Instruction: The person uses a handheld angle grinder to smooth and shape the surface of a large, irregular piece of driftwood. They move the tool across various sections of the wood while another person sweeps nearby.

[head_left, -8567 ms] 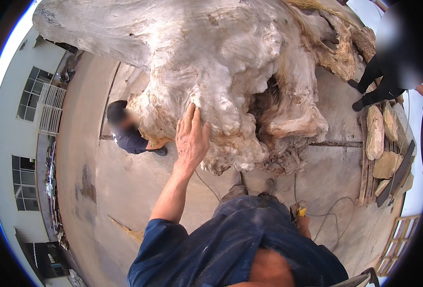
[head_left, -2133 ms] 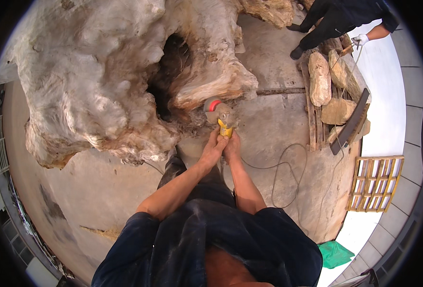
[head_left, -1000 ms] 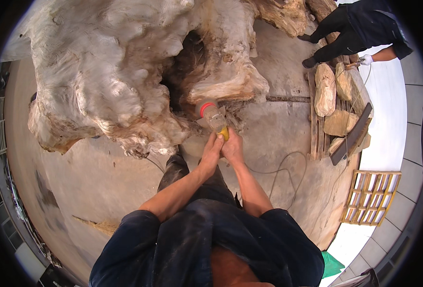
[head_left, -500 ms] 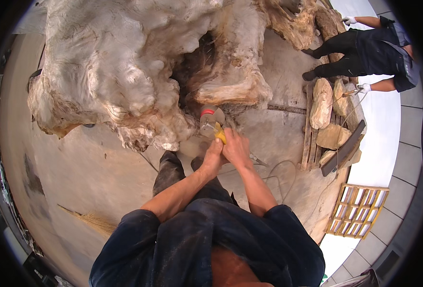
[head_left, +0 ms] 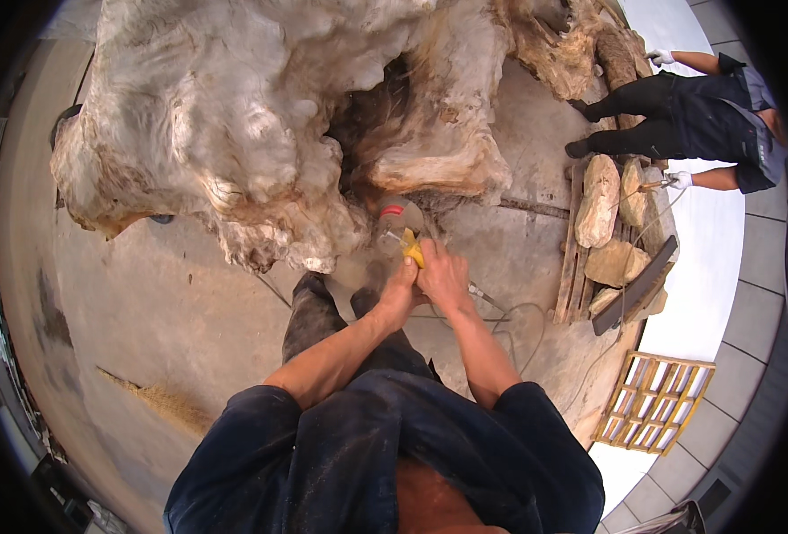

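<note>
Both my hands are closed around a yellow disc sander (head_left: 413, 250), held in front of my legs. My left hand (head_left: 399, 291) grips it from the left, its thumb lying along the yellow body. My right hand (head_left: 445, 272) wraps over it from the right. At its far end a round grey and red disc lies against or very near the underside of a huge pale, gnarled tree root (head_left: 234, 133); exact contact cannot be made out. Just beyond the disc, a dark hollow (head_left: 372, 120) opens in the wood. A hose (head_left: 501, 307) trails behind my right hand.
At right, rough blocks (head_left: 601, 200) and a dark plank (head_left: 634, 285) rest on a pallet. A co-worker (head_left: 706, 120) in white gloves stands beyond, holding a tool. Nearer lies a slatted wooden pallet (head_left: 654, 402). Left, a straw broom (head_left: 167, 405) lies on the concrete floor.
The view has shifted slightly. My hands keep their grip on the sander, and its disc shows at a slightly different angle beneath the root.
</note>
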`<state>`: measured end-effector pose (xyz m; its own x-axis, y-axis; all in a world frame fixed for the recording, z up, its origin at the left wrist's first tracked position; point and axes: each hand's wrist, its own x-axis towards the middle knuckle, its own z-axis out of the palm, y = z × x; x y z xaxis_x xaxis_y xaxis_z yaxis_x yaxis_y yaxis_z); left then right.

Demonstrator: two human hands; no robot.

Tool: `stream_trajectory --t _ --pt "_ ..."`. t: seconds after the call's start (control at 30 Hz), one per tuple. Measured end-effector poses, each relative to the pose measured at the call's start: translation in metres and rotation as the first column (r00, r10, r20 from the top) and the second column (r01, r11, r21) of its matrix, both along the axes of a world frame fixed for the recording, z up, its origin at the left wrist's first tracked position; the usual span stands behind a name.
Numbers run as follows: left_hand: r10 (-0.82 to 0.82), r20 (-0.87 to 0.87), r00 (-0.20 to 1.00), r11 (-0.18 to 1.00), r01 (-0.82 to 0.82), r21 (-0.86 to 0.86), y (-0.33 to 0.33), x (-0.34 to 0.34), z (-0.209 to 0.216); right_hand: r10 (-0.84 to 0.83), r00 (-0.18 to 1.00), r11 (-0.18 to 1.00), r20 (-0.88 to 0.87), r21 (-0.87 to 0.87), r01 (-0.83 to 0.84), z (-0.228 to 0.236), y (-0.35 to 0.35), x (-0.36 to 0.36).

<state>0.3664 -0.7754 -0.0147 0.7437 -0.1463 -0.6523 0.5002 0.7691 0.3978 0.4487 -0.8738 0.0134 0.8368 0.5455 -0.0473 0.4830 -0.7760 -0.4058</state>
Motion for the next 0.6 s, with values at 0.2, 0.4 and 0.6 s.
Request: stream_trajectory --t 0.2,0.4,0.6 --pt "0.055 -0.059 0.997 0.997 -0.057 -0.042 0.004 0.0 -0.001 0.131 0.991 0.991 0.012 0.009 -0.131 -0.012 0.011 0.009" --pt "-0.03 -0.121 0.992 0.998 0.023 -0.057 0.003 -0.014 -0.009 0.07 0.996 0.997 -0.053 -0.018 -0.071 -0.016 0.002 -0.01" --pt "-0.169 0.073 0.983 0.984 0.164 0.07 0.001 -0.01 0.022 -0.096 0.989 0.985 -0.116 0.135 0.112 0.01 -0.022 -0.012"
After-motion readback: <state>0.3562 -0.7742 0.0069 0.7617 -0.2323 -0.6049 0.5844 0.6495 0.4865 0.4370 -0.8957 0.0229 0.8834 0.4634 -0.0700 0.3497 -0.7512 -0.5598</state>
